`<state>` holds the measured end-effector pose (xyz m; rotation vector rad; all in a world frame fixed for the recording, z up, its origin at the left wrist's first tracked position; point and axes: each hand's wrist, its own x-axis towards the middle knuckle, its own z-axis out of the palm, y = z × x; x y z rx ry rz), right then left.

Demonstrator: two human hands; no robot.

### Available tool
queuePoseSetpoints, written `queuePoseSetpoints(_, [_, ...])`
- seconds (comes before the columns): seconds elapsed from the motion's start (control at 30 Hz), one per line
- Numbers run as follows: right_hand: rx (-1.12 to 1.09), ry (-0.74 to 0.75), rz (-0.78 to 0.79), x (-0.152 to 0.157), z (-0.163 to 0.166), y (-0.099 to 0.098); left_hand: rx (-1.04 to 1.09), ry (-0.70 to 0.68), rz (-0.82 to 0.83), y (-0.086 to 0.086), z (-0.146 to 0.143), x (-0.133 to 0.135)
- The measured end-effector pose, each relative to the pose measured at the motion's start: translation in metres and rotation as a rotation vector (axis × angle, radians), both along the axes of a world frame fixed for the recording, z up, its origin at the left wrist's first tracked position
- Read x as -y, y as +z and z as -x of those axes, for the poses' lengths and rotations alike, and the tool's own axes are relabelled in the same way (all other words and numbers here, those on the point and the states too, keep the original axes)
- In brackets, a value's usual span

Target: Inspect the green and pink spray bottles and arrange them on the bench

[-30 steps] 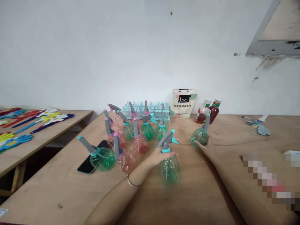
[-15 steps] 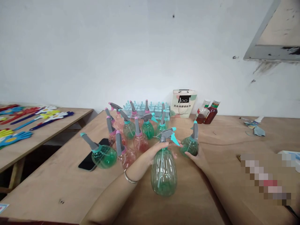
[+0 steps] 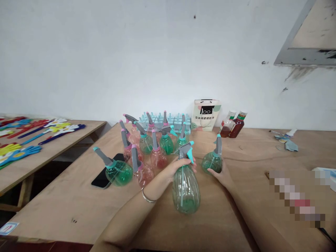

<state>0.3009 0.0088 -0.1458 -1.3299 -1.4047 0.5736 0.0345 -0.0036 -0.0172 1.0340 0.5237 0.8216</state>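
Observation:
My left hand is closed round the neck of a tall green spray bottle with a grey head and teal trigger; the bottle hangs tilted just above the wooden table. My right hand cups the side of a round green spray bottle standing on the table a little to the right. Behind and left of both stands a cluster of several pink and green spray bottles.
A black phone lies under the leftmost green bottle. At the back by the wall are a light-blue tray, a small paper bag and two red-liquid bottles. Coloured hand-shaped clappers cover a second table at left.
My left hand has lifted the tall green bottle off the table and toward me. My right hand has slid the round green bottle left and nearer.

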Motion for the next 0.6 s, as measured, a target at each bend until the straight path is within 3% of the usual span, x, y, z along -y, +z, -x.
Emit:
queuePoseSetpoints(0.13, [0.002, 0.006, 0.003, -0.0018, -0.0012, -0.0019, -0.029, -0.177, -0.051, 0.0048, 0.0036, 0.0004])
queuePoseSetpoints(0.2, [0.001, 0.015, 0.001, -0.0017, -0.0012, -0.0016, 0.009, -0.201, -0.092, 0.0064, 0.0035, 0.0007])
queuePoseSetpoints(0.4, [-0.016, 0.012, 0.022, -0.0004, -0.0005, -0.0009, 0.069, 0.12, 0.056, 0.0095, -0.0014, 0.0065])
queuePoseSetpoints(0.6, [-0.023, 0.015, 0.013, 0.0, -0.0001, -0.0012, 0.087, 0.037, 0.013, 0.005, -0.0022, -0.0032])
